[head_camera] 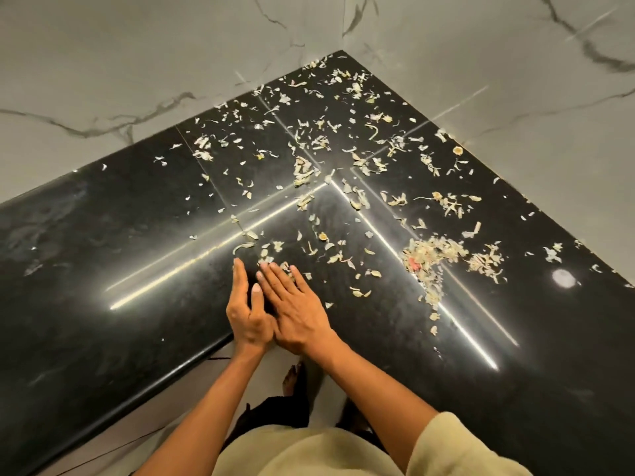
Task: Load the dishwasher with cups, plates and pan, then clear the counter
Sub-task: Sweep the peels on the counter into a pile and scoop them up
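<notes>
Two flat hands on black counter (103, 286), left hand (245, 309) edge-down, right hand (295, 307) fingers straight on vegetable scraps (429, 255), neither grip closed

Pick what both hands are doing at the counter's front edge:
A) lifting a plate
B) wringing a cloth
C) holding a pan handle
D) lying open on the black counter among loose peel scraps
D: the left hand and right hand lie with straight fingers on the counter, touching only peel scraps.
</notes>
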A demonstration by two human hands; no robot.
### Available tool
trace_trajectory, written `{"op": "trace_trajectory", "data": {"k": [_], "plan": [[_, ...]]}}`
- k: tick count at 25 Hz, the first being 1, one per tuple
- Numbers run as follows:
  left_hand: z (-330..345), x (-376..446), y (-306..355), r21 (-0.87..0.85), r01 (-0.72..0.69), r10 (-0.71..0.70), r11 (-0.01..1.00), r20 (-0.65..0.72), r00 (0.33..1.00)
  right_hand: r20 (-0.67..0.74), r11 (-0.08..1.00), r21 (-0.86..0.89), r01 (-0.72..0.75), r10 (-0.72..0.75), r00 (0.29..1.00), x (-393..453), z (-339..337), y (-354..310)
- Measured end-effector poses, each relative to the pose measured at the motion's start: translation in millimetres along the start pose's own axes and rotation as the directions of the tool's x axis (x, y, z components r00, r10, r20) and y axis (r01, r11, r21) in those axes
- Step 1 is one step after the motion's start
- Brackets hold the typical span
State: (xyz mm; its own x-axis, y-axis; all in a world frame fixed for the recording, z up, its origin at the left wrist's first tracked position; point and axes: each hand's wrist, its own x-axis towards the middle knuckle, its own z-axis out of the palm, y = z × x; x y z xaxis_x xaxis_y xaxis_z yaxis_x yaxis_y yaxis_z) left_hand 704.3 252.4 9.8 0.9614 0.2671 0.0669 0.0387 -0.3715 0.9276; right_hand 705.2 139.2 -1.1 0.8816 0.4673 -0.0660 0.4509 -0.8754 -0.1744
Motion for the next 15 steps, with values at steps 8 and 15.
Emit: {"op": "trace_trajectory", "data": {"k": [8, 15], "plan": [[-12, 27, -7, -0.022, -0.025, 0.028, 0.999, 0.130, 0.991, -0.054, 0.900, -0.010, -0.437, 0.435, 0.899, 23, -30, 101], [-19, 55, -15, -0.101, -0.011, 0.022, 0.995, 0.109, 0.994, -0.042, 0.996, -0.012, -0.091, 0.090, 0.995, 89, -11, -15]]}}
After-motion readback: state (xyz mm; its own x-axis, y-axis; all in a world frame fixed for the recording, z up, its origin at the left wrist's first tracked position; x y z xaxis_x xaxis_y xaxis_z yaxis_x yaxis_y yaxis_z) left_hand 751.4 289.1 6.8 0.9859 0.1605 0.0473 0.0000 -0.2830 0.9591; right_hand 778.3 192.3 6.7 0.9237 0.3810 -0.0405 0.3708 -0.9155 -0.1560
